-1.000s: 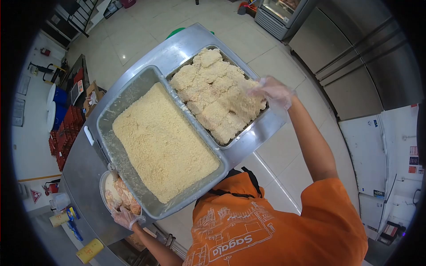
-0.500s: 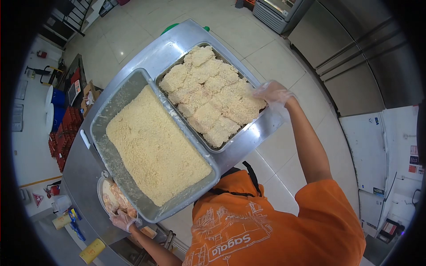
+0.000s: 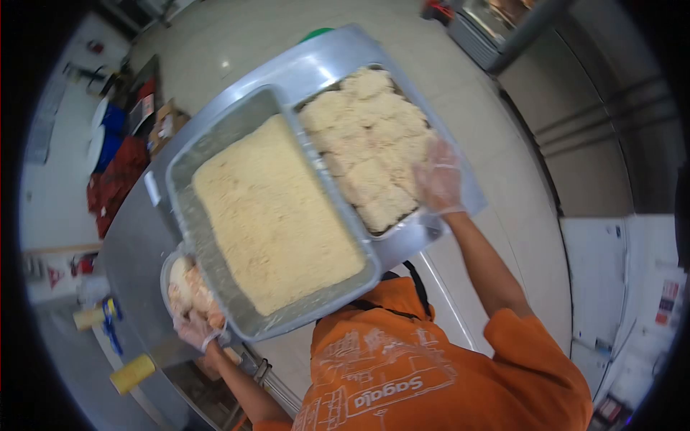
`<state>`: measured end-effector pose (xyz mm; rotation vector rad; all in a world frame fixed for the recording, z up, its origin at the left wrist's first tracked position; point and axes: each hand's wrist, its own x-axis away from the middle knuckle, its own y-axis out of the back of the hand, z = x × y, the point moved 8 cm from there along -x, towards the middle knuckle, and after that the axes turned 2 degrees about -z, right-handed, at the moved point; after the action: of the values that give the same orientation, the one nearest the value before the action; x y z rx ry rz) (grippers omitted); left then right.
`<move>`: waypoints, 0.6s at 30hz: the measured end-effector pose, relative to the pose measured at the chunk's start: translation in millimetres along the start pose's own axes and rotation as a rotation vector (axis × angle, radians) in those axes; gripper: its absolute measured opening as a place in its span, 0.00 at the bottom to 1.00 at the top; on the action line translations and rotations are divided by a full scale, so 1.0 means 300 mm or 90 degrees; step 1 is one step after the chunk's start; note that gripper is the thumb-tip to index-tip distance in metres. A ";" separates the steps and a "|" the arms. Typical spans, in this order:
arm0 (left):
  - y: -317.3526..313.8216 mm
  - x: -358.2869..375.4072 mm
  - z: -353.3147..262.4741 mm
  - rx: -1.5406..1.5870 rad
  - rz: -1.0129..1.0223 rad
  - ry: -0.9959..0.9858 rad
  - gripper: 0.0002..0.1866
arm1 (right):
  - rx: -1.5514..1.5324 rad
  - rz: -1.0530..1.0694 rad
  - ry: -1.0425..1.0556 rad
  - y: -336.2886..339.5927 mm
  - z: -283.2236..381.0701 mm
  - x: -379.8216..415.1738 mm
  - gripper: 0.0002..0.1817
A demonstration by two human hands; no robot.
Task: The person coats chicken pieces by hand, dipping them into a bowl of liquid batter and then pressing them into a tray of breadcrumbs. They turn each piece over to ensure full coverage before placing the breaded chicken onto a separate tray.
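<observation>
My right hand [image 3: 438, 177], in a clear plastic glove, lies with fingers stretched out on the near right part of the crumb-coated pieces [image 3: 370, 136]. These pieces fill a metal tray [image 3: 392, 231] in rows. In its own clear glove, my left hand [image 3: 195, 330] is at the round bowl [image 3: 166, 276] of raw chicken [image 3: 198, 291], its fingers curled on a piece at the near edge. Between the hands stands a deep grey tub [image 3: 188, 233] with a thick bed of pale breadcrumbs [image 3: 277, 215].
Tub, tray and bowl stand on a steel table [image 3: 133, 248]. A white handle-like object [image 3: 152, 188] is beside the tub's left wall. A yellow roll [image 3: 133, 373] lies at the lower left. Steel refrigerator doors [image 3: 589, 115] stand to the right, past the tiled floor.
My right hand has moved from the tray's right edge onto the coated pieces and flattened. My left hand reaches farther into the bowl. The whole view has shifted and blurred slightly.
</observation>
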<state>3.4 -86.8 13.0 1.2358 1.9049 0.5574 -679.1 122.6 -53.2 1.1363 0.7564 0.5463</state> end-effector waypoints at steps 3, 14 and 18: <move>0.010 -0.031 -0.187 -0.245 0.088 -0.097 0.22 | -0.109 -0.056 0.037 -0.002 -0.017 -0.006 0.32; -0.022 -0.020 -0.093 -0.263 0.390 -0.105 0.14 | -0.646 0.030 0.105 0.295 0.713 0.063 0.28; -0.002 -0.059 -0.029 -0.190 0.384 0.008 0.14 | -0.528 0.067 0.277 0.323 0.905 0.142 0.27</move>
<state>0.0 -102.4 24.4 1.5971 1.3705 1.1173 -443.9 24.3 88.3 0.2828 0.7272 1.0923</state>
